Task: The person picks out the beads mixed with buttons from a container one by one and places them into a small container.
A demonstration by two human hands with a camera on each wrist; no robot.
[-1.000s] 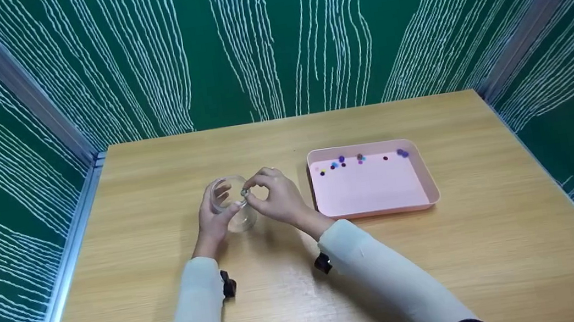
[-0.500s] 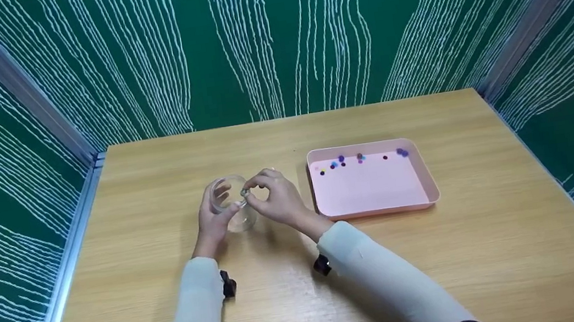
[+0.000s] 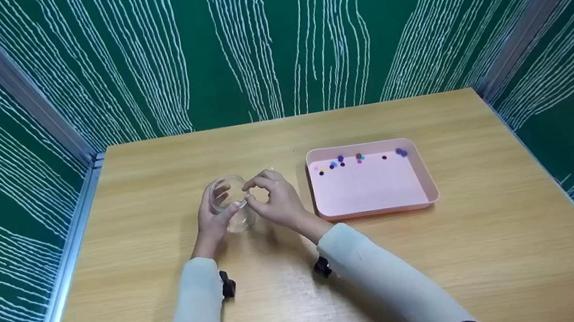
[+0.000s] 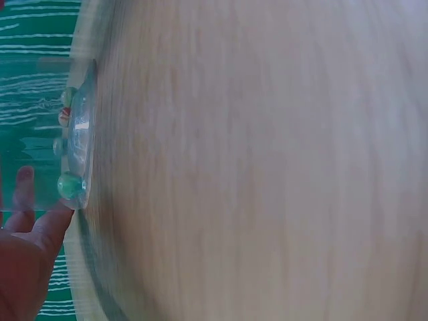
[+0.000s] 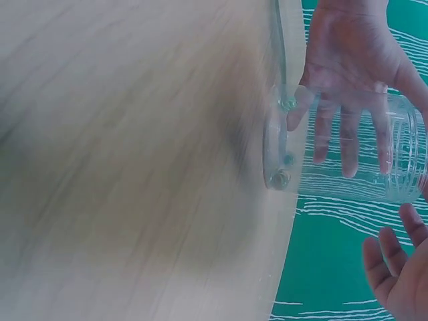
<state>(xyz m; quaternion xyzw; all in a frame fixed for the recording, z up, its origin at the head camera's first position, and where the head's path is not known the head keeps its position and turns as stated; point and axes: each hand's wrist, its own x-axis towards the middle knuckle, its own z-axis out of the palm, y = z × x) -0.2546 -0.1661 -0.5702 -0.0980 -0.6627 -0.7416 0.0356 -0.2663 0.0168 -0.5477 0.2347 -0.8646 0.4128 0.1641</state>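
My left hand (image 3: 212,219) holds a clear jar (image 3: 243,223) round its left side, fingers behind it and thumb near the rim. The jar stands upright on the table. Several glass marbles lie at its bottom: a green marble (image 4: 69,185) and a red-and-white marble (image 4: 65,117) show in the left wrist view, a pale marble (image 5: 281,178) in the right wrist view. My right hand (image 3: 280,200) is at the jar's right rim, thumb and forefinger bent and slightly apart, with nothing seen between them. Its other fingers are loosely curled.
A pink tray (image 3: 372,194) lies right of the hands, with several small dark, blue, purple and brown balls (image 3: 340,159) along its far side. The wooden table (image 3: 278,306) ends at green walls (image 3: 206,49) with white wavy lines.
The small greenish marble pinched in my right fingertips at the jar's rim has been let go, and the fingertips have parted. My left hand and the jar have stayed in place.
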